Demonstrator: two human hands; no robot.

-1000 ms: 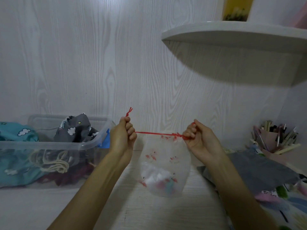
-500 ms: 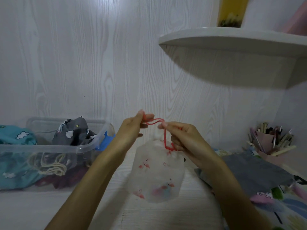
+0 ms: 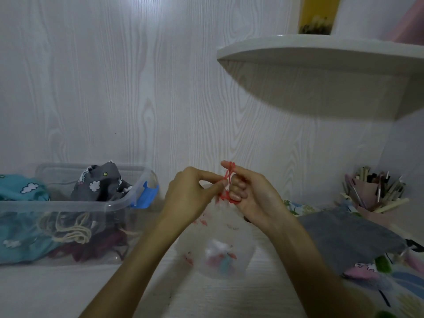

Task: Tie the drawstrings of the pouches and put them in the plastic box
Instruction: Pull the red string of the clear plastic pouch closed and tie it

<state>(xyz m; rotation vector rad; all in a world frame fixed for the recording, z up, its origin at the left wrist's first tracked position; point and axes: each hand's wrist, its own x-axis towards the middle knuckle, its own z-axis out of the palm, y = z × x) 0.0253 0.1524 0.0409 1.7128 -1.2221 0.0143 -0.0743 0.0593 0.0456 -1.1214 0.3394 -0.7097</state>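
Observation:
A translucent white pouch (image 3: 218, 246) with small pink prints hangs in the air over the table, below both hands. Its red drawstring (image 3: 227, 180) runs up from the gathered mouth and loops over the raised index finger of my right hand (image 3: 250, 193). My left hand (image 3: 190, 196) pinches the same red string with thumb and fingertips, close against the right hand. A clear plastic box (image 3: 68, 205) with a blue latch stands on the left and holds a grey cloud-print pouch (image 3: 101, 182), a teal pouch and others with cream cords.
More pouches lie on the table at the right, a flat grey one (image 3: 346, 237) and colourful printed ones. A pink holder of pens and sticks (image 3: 376, 191) stands at the far right. A white shelf (image 3: 321, 53) juts from the wall above.
The hands, first spread apart pulling the red string taut, have come together. The string now loops round my right index finger, and the pouch hangs lower beneath the hands.

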